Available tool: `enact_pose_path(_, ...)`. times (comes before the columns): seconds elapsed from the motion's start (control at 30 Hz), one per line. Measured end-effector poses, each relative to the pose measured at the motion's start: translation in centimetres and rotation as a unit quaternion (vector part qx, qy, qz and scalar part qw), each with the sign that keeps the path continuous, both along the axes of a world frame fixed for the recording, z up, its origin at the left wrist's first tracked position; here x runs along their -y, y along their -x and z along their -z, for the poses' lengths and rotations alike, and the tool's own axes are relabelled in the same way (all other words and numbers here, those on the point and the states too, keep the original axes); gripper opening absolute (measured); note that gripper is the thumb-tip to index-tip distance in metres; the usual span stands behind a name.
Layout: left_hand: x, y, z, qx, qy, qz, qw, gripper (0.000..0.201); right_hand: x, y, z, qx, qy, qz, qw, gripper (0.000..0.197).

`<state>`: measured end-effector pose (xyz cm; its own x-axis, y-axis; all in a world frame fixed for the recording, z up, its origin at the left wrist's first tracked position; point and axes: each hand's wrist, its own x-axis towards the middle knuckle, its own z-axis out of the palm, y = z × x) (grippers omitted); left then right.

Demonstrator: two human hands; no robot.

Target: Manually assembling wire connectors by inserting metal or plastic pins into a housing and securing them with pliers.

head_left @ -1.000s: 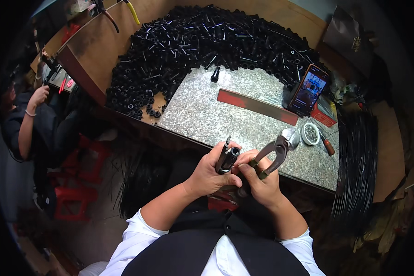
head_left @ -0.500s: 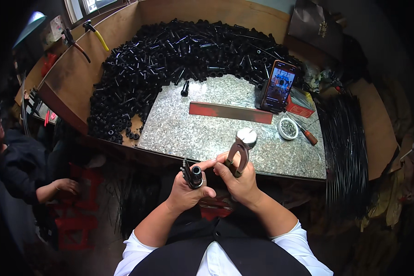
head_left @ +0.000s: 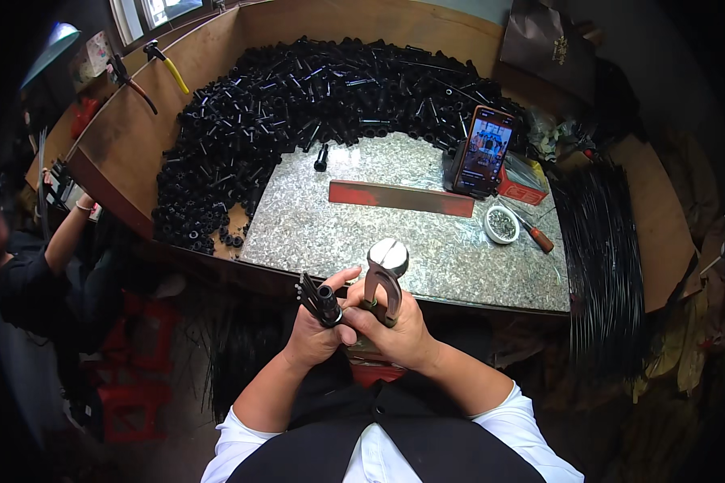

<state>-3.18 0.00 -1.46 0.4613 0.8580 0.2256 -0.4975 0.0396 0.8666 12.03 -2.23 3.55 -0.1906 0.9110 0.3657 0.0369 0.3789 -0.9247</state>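
Observation:
My left hand is closed around a black tubular fitting, its open end facing up. A bundle of thin black rods with pale tips sticks up from the same hand. In my right hand is a pair of pincers, its round, bright head pointing up and away from me. My two hands meet in front of the table's near edge, with the right fingers and thumb against the fitting's side. Whatever lies between the touching fingers is hidden.
A heap of black tubular parts covers the table's back and left. A red-and-grey bar, a phone, a white bowl, a screwdriver and black strands lie rightward. At left, a co-worker's arm reaches up.
Both hands have shifted left, and the right hand with the pincers has closed in on the fitting. The co-worker's arm at the left has risen to the side bench.

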Motion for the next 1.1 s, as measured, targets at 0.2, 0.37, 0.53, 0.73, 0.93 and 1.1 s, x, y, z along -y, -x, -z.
enact_pose_path(0.2,-0.1,0.2,0.1,-0.008,-0.007,-0.002,1.0,0.097,0.0,0.2,1.0,-0.021,-0.01,0.007,1.0,0.009)
enact_pose_path(0.37,-0.1,0.2,-0.2,-0.015,-0.005,-0.01,1.0,0.097,0.0,0.7,0.9,-0.02,-0.019,0.021,0.999,0.01)
enact_pose_path(0.53,-0.3,0.4,0.0,-0.025,-0.017,-0.012,0.999,0.097,0.0,0.9,1.1,-0.028,-0.015,0.018,0.999,0.01)
enact_pose_path(0.73,-0.1,0.3,-0.2,-0.014,-0.003,-0.013,1.0,0.098,-0.1,0.9,1.4,-0.025,-0.024,0.011,0.999,0.009)
enact_pose_path(0.93,-0.3,0.9,0.3,-0.011,-0.009,-0.012,1.0,0.096,-0.2,1.1,1.7,-0.021,-0.042,0.019,0.999,0.009)
enact_pose_path(1.1,-0.1,0.8,-0.2,0.013,0.008,-0.006,1.0,0.097,-0.4,1.2,1.7,-0.008,-0.055,0.015,0.998,0.01)
